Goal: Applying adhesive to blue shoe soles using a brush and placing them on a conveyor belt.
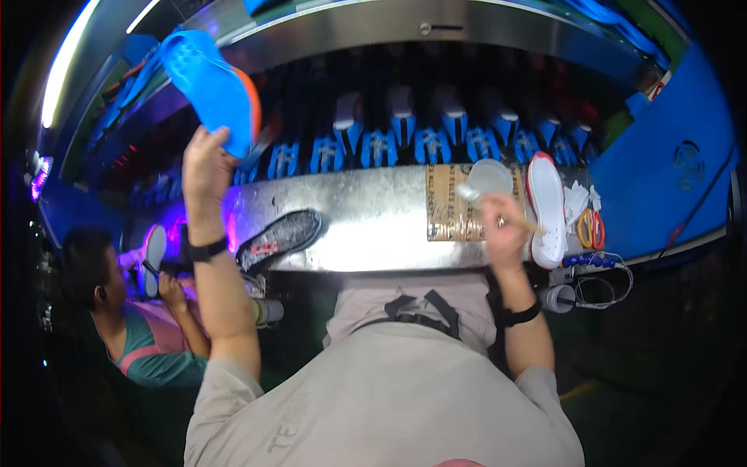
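Observation:
Raised at the upper left, my left hand (206,163) grips a blue shoe sole (204,82) with an orange edge by its lower end. My right hand (504,229) is closed around the wooden handle of a brush, slightly blurred, and the pale brush head (468,192) is at the left edge of a round translucent bowl (493,176). That bowl rests on a piece of brown cardboard (447,218) on the metal bench. Between my arms lies a dark sole (280,238) with a wet-looking, whitish-streaked surface and red marks. A white sole with a red edge (548,206) lies beside my right hand.
Behind the metal bench (373,218), blue holders (379,148) stand in a dark recess under a metal hood (342,35). Orange-handled scissors (597,229), crumpled white material (576,201) and a blue segmented hose (585,260) are at right. A co-worker (156,327) holds another sole at left.

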`<state>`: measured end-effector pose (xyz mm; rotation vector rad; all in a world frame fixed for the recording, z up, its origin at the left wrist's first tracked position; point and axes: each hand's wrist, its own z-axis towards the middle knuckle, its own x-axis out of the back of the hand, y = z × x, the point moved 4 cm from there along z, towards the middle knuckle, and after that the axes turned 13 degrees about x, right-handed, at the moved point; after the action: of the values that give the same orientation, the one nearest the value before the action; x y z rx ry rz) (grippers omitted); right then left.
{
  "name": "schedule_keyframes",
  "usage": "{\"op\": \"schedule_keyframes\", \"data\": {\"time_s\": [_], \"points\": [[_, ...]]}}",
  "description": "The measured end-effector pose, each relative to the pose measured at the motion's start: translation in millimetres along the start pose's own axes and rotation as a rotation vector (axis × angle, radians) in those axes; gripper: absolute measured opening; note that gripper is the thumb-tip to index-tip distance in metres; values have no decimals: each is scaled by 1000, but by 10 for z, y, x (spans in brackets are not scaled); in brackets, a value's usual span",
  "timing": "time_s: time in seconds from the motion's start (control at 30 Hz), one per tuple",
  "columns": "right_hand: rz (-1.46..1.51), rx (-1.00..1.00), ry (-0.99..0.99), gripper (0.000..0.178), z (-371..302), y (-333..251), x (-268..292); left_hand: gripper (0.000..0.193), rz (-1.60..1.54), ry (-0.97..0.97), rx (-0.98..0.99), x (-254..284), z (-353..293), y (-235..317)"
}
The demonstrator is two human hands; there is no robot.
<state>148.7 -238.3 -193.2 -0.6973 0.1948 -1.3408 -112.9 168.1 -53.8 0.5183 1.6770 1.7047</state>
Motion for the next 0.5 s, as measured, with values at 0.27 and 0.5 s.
{"op": "schedule_keyframes", "data": {"time_s": [0.27, 0.5], "points": [[-187, -371, -298, 20, 499, 400, 286, 48, -550, -68, 881, -843, -1576, -2132], [-265, -324, -301, 17, 565, 246, 274, 82, -1153, -294, 835, -1107, -1916, -2207]]}}
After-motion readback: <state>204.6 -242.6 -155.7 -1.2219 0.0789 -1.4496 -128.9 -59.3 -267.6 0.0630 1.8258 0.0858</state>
